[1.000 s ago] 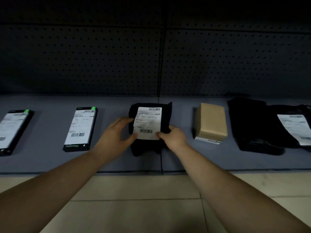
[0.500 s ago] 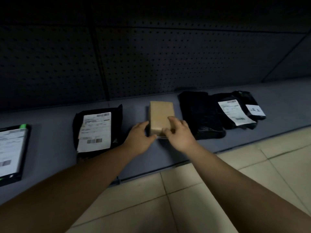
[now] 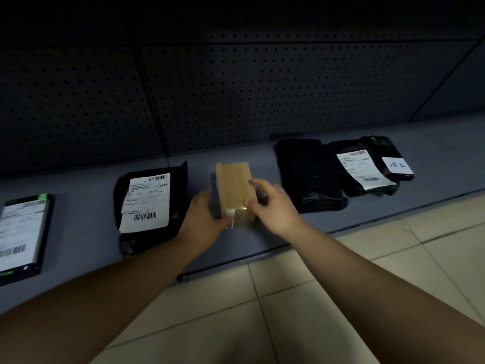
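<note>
A small brown cardboard box (image 3: 235,185) sits on the low grey shelf (image 3: 86,237), its near end tipped up a little. My left hand (image 3: 206,219) grips its left side and near corner, the thumb by a white label on the front. My right hand (image 3: 273,203) holds the right side, fingers curled over the top edge. Left of the box lies a black mailer bag with a white shipping label (image 3: 149,203).
A flat black box with a label (image 3: 22,232) lies at the far left. Right of the brown box are a black wrapped parcel (image 3: 307,174), a black bag with a label (image 3: 364,169) and a small dark parcel with a handwritten tag (image 3: 393,161). Perforated dark panel behind; tiled floor below.
Both hands left the black mailer bag and moved right to the brown box. They now grip it and its near end has lifted.
</note>
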A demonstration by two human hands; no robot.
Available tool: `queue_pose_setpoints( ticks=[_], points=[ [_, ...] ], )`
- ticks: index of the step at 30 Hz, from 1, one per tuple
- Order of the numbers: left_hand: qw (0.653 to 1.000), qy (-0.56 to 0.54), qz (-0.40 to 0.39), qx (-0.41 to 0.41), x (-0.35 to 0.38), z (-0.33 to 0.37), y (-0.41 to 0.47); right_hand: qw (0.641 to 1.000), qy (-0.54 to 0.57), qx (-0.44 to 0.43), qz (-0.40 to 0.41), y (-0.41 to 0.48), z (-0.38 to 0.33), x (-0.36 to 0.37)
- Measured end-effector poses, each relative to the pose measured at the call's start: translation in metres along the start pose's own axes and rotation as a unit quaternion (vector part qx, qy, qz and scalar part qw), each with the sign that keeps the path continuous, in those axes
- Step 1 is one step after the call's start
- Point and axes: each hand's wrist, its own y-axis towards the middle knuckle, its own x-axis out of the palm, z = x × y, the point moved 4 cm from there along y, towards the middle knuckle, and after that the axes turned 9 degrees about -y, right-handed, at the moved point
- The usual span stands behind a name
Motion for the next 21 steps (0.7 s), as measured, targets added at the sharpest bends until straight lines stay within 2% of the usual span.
queue_pose_setpoints(
  ticks=[2,3,4,6,7,9,12,15,18,21],
  points=[
    [0.999,0.047,-0.012,0.016,0.003,0.001,-0.003,1.000,0.017,0.007,-0.018,-0.001,-0.001,0.007],
    [0.997,0.066,-0.010,0.038,0.004,0.004,-0.004,0.996,0.080,0.042,-0.024,-0.001,0.003,0.010],
    [0.996,0.078,-0.004,0.052,0.002,0.007,-0.004,0.978,0.181,0.099,-0.038,0.000,0.008,0.012],
    [0.990,0.107,-0.017,0.094,0.000,0.015,0.000,0.909,0.351,0.208,-0.090,-0.001,0.019,0.019],
    [0.984,0.131,-0.045,0.112,0.003,0.018,0.002,0.896,0.358,0.242,-0.104,-0.001,0.026,0.022],
    [0.974,0.176,-0.103,0.099,0.010,0.019,0.003,0.913,0.290,0.269,-0.097,-0.004,0.037,0.020],
    [0.965,0.216,-0.119,0.091,0.012,0.029,0.005,0.956,0.203,0.210,-0.027,0.002,0.041,0.011],
    [0.966,0.224,-0.088,0.094,-0.002,0.037,0.025,0.988,0.137,0.074,0.000,0.001,0.031,0.002],
    [0.953,0.268,-0.129,0.053,-0.003,0.032,0.048,0.999,0.027,-0.001,-0.037,-0.002,0.027,0.012],
    [0.961,0.236,-0.140,0.025,-0.001,0.029,0.056,0.999,0.003,-0.048,-0.020,0.002,0.025,0.001]
  ],
)
